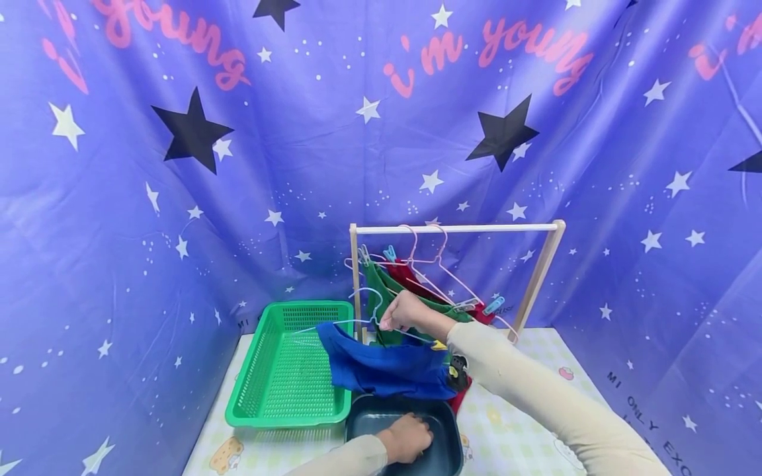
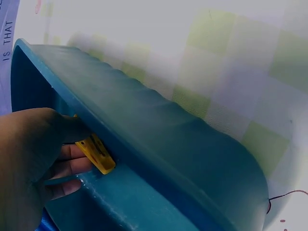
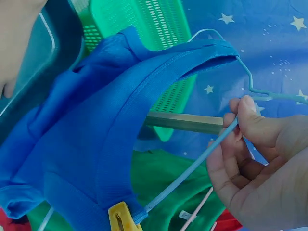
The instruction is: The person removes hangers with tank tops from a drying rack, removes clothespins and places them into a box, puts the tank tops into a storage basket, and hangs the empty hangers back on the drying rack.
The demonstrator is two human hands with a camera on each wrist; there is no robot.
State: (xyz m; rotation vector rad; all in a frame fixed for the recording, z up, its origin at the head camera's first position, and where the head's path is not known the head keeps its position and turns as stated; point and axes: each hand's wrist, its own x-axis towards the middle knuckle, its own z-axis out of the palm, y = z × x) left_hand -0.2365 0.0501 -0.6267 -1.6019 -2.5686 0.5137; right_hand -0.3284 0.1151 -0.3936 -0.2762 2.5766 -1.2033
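In the head view my right hand (image 1: 405, 312) is raised before the rack and pinches a light blue hanger (image 1: 374, 320) near the base of its hook. A blue garment (image 1: 381, 363) hangs from that hanger, its ribbed edge clipped on one side by a yellow clothespin (image 3: 122, 217). My left hand (image 1: 409, 436) reaches down into a dark teal basin (image 1: 450, 423). Inside it, the left wrist view has thumb and fingers around another yellow clothespin (image 2: 97, 153), against the basin's inner wall; the thumb tip is hidden.
A green mesh basket (image 1: 286, 370) stands left of the basin. Behind my right hand, a rack (image 1: 476, 229) carries pink hangers (image 1: 442, 254) with a green garment (image 1: 381, 291) and a red garment (image 1: 405, 274), held by clothespins (image 1: 494, 305). A star-patterned curtain encloses the checkered table (image 1: 536, 410).
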